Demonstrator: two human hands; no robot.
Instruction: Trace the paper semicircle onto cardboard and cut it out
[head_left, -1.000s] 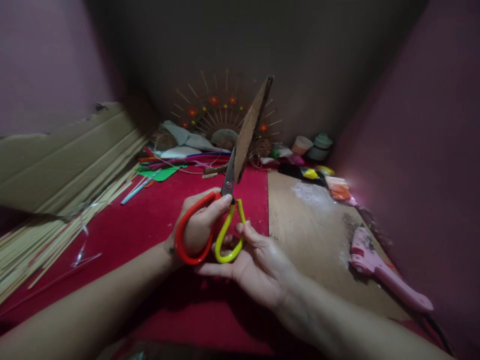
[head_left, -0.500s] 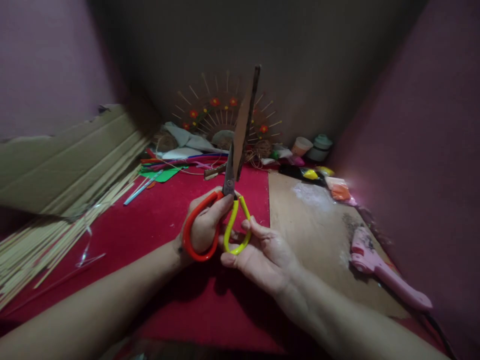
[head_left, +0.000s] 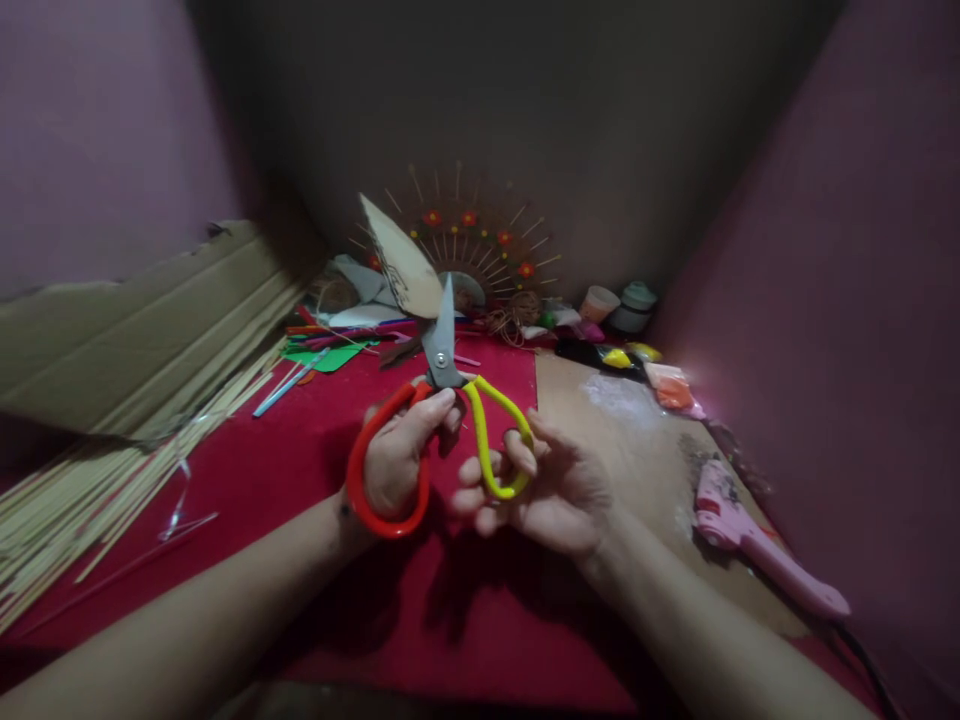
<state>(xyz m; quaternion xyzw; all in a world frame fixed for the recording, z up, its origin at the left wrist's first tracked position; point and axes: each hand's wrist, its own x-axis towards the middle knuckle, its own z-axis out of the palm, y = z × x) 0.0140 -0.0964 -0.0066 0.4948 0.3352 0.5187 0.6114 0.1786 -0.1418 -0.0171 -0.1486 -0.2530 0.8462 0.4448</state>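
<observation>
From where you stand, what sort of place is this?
Probably a craft corner: scissors are held in front, a pink tool resembling a glue gun lies at right, and a flower-decorated fan shape shows at the back.

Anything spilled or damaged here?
Yes, on the brown board: a whitish patch toward its far end, and dark specks by the pink glue gun. Both stand out against the plain surface, like residue, though I can't tell of what. The cardboard sheet at left has a ragged top edge.
</observation>
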